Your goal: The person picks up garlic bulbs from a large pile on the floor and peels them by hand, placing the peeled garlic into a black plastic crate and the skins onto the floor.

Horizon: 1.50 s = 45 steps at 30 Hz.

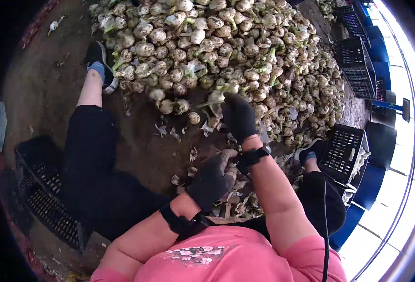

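Note:
A large heap of pale, soil-stained bulbs [225, 53], onions or garlic with short green stems, covers the floor before me. At its near edge is my right hand [241, 114] in a dark glove, fingers beside a blurred whitish bulb [216, 97]. The back of that hand hides whether its fingers grip the bulb. Closer to my body, my left hand [211, 181], also gloved, has curled fingers near my right wrist. I cannot make out whether anything lies in it. A few loose bulbs [194, 118] rest on the brown floor left of my right hand.
A black plastic crate [52, 197] stands at my left. By my right foot is another black crate [341, 149] with pale contents; more crates [356, 67] line the right side near blue containers [369, 181]. Peelings [242, 204] litter the floor between my legs.

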Motion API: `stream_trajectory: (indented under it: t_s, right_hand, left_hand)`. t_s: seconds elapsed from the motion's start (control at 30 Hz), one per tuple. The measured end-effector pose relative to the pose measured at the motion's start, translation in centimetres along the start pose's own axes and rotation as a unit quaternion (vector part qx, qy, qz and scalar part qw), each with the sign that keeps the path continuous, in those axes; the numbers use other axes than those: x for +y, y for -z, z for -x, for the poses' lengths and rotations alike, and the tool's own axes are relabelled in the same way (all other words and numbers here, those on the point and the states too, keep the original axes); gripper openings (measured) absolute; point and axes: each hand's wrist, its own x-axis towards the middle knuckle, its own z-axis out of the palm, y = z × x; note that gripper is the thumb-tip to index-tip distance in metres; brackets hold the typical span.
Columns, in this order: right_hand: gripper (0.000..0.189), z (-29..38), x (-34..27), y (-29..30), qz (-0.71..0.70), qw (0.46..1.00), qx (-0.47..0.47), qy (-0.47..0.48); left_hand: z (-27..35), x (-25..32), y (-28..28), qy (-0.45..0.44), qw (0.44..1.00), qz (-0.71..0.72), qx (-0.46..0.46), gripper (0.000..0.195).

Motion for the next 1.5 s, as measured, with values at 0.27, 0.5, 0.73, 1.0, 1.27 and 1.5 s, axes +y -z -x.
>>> stream_trajectory:
  t_s: [0.27,0.5,0.73,1.0,1.27,1.5]
  right_hand:
    - [0.029,-5.5,9.4,7.5,0.076,0.958,0.202,-0.191]
    - [0.049,-11.6,10.3,8.0,0.297,0.954,0.015,-0.037]
    - [0.054,-9.3,10.4,6.2,0.305,0.948,-0.086,-0.035]
    - [0.042,-2.8,4.7,7.2,-0.038,0.998,0.0,-0.054]
    - [0.035,9.6,-4.9,9.4,-0.403,0.886,-0.098,-0.208]
    - [0.054,12.4,-6.9,11.5,-0.24,0.97,-0.027,-0.042]
  left_hand:
    - [-0.3,-0.2,0.4,0.041,0.995,0.089,-0.015,0.033]
    - [-1.2,-1.2,-0.3,0.046,0.999,0.01,-0.017,0.038]
    - [-1.8,-3.4,-1.6,-0.005,0.999,-0.03,-0.042,0.035]
    - [-2.8,-2.1,-0.8,0.014,0.996,-0.014,0.084,0.034]
    - [-3.1,-0.2,0.4,0.025,0.984,0.167,0.063,0.019]
    - [-1.5,1.6,-0.2,0.056,0.972,0.227,0.007,0.03]
